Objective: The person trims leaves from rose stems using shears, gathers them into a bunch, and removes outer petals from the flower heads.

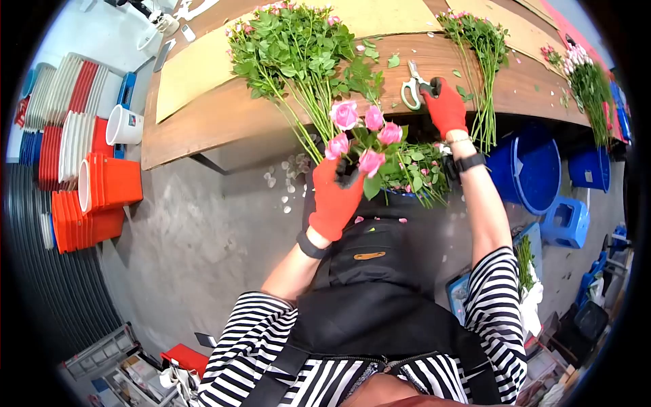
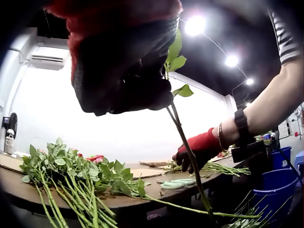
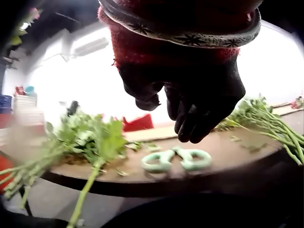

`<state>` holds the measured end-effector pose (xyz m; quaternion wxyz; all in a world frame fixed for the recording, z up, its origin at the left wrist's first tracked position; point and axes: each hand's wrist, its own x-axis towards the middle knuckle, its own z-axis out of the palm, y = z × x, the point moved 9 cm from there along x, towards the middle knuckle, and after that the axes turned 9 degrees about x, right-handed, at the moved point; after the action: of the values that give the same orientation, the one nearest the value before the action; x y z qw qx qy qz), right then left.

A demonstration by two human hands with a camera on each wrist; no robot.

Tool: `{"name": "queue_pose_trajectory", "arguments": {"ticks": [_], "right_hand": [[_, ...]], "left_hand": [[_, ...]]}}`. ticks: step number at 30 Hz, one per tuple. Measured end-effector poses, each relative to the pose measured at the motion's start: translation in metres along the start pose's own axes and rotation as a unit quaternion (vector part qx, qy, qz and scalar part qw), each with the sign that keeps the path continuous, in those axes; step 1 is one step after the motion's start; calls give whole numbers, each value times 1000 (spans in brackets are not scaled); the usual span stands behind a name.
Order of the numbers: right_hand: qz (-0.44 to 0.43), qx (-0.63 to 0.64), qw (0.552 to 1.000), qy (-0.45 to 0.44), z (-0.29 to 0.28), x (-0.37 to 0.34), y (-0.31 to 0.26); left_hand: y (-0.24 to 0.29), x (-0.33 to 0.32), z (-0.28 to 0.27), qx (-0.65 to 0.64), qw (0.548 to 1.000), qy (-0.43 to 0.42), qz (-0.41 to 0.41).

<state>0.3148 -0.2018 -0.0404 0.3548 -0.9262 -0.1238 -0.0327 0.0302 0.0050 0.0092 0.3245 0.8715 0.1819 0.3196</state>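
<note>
In the head view my left hand point(image 1: 337, 198), in a red glove with dark palm, grips a stem of pink roses point(image 1: 344, 115) below the blooms. The leafy stem point(image 2: 186, 142) runs down out of that hand in the left wrist view. My right hand point(image 1: 444, 107), gloved alike, is over the table beside the green-handled scissors point(image 1: 411, 90). In the right wrist view its loosely bent fingers point(image 3: 194, 121) hang just above the scissors' handles point(image 3: 192, 160), with nothing held. A large bunch of leafy rose stems point(image 1: 291, 57) lies to the left of the scissors.
Another rose bunch point(image 1: 480, 51) lies right of the scissors on the wooden table point(image 1: 196, 139), and a paler bunch point(image 1: 588, 85) farther right. Cut stems and leaves point(image 1: 420, 166) are heaped below the table edge. Blue buckets point(image 1: 525, 169) stand at right, orange crates point(image 1: 112, 180) at left.
</note>
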Motion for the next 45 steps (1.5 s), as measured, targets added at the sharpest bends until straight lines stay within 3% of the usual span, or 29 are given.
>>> {"name": "queue_pose_trajectory", "arguments": {"ticks": [2,3,4,5,6,8,9,10,12,14,16,18,21,23,25,28,31,35,40,42,44,45], "right_hand": [[-62,149,987,-1,4,-20,-21],[-109,241,963,-46,4,-36,-43],[-15,399,904,-151,19,-53,-47],[17,528,813,-247,-5,-83,-115],[11,576,764,-290,-19,-99,-143],[-33,592,722,-357,-39,-121,-182],[-58,603,702,-373,-51,-128,-200],[-89,552,725,-402,-59,-134,-208],[-100,479,762,-423,-64,-141,-214],[-130,468,789,-376,-70,-142,-211],[-137,452,811,-345,-79,-144,-209],[-76,518,801,-291,-84,-147,-202],[-93,515,816,-245,-79,-146,-194],[-199,454,845,-199,-82,-148,-204],[-119,509,826,-212,-75,-150,-199],[-55,557,810,-175,-70,-152,-186],[-83,504,854,-100,-80,-154,-177],[-117,423,893,-100,-79,-163,-181],[-74,526,842,-98,-68,-169,-170],[-17,588,800,-120,-56,-170,-160],[92,663,725,-165,-39,-174,-148],[106,679,711,-148,-38,-173,-145]], "left_hand": [[-6,-3,5,-95,994,-51,-21],[-10,-5,7,-140,987,-75,-35],[-13,-3,17,-244,961,-112,-58],[1,6,22,-310,925,-209,-74],[16,10,25,-359,877,-303,-99],[30,7,20,-491,783,-319,-209],[31,9,17,-400,857,-307,-103],[37,14,10,-296,916,-271,-6],[58,19,5,-283,900,-326,54],[60,20,10,-287,885,-361,67],[57,16,21,-293,861,-410,60],[44,14,20,-445,816,-326,-174],[52,21,4,-408,839,-332,-141],[60,22,1,-426,827,-326,-169],[73,28,-4,-457,817,-299,-187],[71,30,-12,-418,870,-232,-123],[66,30,-14,-388,890,-202,-130],[69,28,-14,-371,898,-205,-118],[67,26,-11,-420,869,-233,-123],[64,25,-9,-446,847,-262,-125],[59,23,-3,-481,811,-312,-114],[59,20,0,-497,792,-337,-108]]}}
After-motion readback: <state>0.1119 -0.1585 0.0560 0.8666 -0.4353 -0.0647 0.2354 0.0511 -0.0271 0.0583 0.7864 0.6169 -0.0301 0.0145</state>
